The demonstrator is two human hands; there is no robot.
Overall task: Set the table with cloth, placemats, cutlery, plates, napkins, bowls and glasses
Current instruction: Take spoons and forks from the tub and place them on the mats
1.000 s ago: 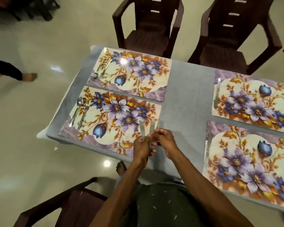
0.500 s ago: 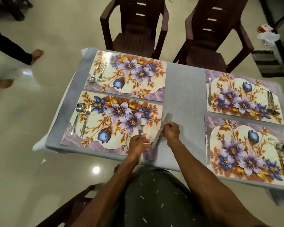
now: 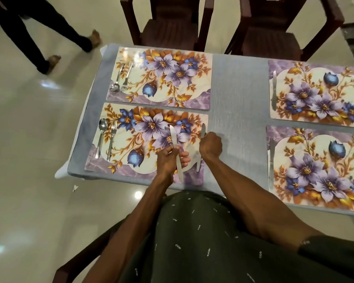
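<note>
Laying knives is the step in hand, and it is being done at the placemat [image 3: 131, 152] in the lower left of the frame. The right hand [image 3: 211, 148] curls over a knife [image 3: 202, 129] lying along that placemat's right edge, blade pointing to the top of the frame and handle showing below the wrist; whether the fingers actually grip it or only press it flat cannot be told from here. The left hand [image 3: 169, 158] pinches a second knife [image 3: 175, 148] around its middle, with the outer fingers spread loose beside it, and holds it above the flower print just left of the first knife, blade up-frame.

On the grey cloth [image 3: 239, 119], four placemats are out. The lower-left one already carries a spoon [image 3: 101, 133] and fork [image 3: 111, 139] at its left end. The upper-left placemat [image 3: 161, 78] has its own spoon and fork at the left end but no knife on the right. Each of the two placemats at the right of the frame shows a knife along its left edge.

Judging from that, the cutlery stage is nearly finished, while plates, napkins, bowls and glasses are not on the table yet. The next move probably calls for letting go of the right-edge knife once it lies straight, then carrying the left hand's knife up-frame to the right edge of the upper-left placemat, parallel to that edge.
</note>
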